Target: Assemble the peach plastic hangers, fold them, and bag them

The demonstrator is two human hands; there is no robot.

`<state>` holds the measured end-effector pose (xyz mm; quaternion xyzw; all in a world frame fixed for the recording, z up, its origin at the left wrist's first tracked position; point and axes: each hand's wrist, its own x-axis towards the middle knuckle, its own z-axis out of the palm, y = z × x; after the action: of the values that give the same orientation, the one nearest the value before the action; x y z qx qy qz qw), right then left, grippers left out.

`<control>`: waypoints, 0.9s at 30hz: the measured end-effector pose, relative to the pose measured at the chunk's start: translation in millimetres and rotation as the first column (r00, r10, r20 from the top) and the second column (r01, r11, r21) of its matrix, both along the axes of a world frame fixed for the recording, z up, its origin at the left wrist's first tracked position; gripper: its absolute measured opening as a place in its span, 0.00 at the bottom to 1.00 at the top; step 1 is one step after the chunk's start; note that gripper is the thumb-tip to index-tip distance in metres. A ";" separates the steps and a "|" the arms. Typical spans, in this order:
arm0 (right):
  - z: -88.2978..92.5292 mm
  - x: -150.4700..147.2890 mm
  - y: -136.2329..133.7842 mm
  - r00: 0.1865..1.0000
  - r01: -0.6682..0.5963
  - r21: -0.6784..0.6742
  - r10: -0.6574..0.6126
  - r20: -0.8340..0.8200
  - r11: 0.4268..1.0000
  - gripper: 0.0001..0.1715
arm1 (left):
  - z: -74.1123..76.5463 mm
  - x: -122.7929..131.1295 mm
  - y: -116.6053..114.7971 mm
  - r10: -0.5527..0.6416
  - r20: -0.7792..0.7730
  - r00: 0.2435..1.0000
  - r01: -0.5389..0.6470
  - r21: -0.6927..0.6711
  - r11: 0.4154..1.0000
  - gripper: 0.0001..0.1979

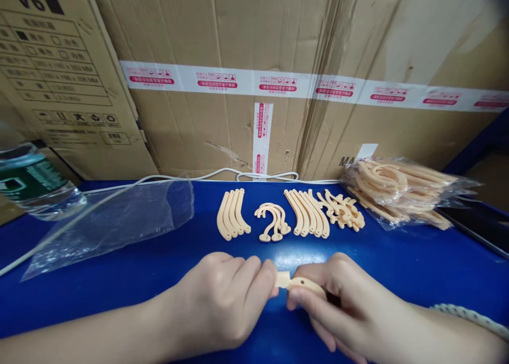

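My left hand is closed in a fist around a cream-coloured piece, of which only a short squared end sticks out past the fingers. Between the thumb and fingers of my right hand is a cream curved strip with a small dark hole. The two ends meet in front of me, low over the blue table; whether they are joined cannot be told. Behind the hands lie several curved strips, a few hook-shaped pieces, more curved strips and a heap of small wavy pieces.
Clear plastic bags of similar cream parts lie at the right, beside a dark flat object. An empty-looking plastic bag and a water bottle are at the left. A white cable runs before taped cardboard boxes.
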<state>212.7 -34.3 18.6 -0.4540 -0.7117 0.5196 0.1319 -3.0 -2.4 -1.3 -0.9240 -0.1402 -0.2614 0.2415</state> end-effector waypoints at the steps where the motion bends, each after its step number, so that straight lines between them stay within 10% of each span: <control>1: 1.1 -0.3 0.1 1.000 -0.017 0.086 0.015 0.021 0.996 0.24 | 0.4 0.4 -0.2 0.000 0.003 1.000 0.000 0.005 1.000 0.10; 8: 2.6 2.1 -1.5 0.978 -0.185 0.574 0.093 0.185 0.797 0.22 | -1.7 0.0 3.4 0.046 -0.009 0.999 -0.047 -0.179 0.983 0.14; 13: 10.5 8.7 9.3 0.983 -0.107 0.655 -0.020 0.183 0.748 0.22 | -4.5 -1.9 10.4 0.168 0.039 0.985 -0.119 -0.555 0.823 0.18; 20: 53.7 60.4 63.7 0.942 -0.144 0.758 -0.148 0.303 0.636 0.19 | 5.4 -2.5 14.9 0.412 0.124 0.903 -0.007 -0.954 0.301 0.18; 27: 50.8 102.6 104.5 0.870 -0.388 0.777 -0.082 0.487 0.495 0.18 | 5.7 5.7 18.9 0.564 0.092 0.821 0.306 -0.904 -0.298 0.17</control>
<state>315.3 70.2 69.3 -0.3706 -0.9213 -0.0155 0.1165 2.7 16.5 4.3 -0.5894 -0.4610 -0.2484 -0.6152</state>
